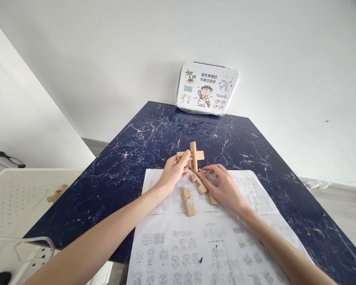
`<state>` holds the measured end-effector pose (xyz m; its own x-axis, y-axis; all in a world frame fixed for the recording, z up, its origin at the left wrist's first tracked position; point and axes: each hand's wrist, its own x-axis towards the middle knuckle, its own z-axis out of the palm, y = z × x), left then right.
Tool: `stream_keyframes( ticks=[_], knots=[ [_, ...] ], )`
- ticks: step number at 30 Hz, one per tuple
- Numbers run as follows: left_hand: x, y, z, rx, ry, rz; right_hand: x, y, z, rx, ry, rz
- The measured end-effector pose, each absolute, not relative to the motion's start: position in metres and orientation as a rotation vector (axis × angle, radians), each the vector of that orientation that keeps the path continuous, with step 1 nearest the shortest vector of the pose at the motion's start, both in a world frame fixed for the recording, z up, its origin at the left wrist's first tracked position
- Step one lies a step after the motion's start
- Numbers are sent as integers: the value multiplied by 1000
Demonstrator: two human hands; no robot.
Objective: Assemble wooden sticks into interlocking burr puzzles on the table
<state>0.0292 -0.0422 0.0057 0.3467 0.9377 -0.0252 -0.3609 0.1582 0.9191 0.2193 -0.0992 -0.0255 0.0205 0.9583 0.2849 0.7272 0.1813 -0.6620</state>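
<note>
My left hand (175, 170) is closed around a cross-shaped group of interlocked wooden puzzle pieces (194, 152), its thumb pressed on one bar. One bar stands upright and another crosses it sideways. My right hand (224, 186) has thumb and forefinger about a wooden puzzle piece (201, 173) just below the cross. A notched wooden piece (201, 187) lies by the right thumb, and another block (213, 199) is partly hidden under that hand. Nearer to me, a further notched piece (189, 208) rests on the printed sheet (157, 253).
The dark blue marble-patterned table (130, 154) has its far edge by a white wall. A white cartoon-printed case (207, 89) leans there. At left, a cream perforated surface (14, 198) carries a small wooden item (57, 194) and a white cable (32, 239).
</note>
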Motion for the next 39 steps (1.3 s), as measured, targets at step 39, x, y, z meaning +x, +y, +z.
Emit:
stream_keyframes(
  ticks=[39],
  knots=[
    [27,-51,8,1387,725,802,232,-95,-8,-1192,-1031,992]
  ],
)
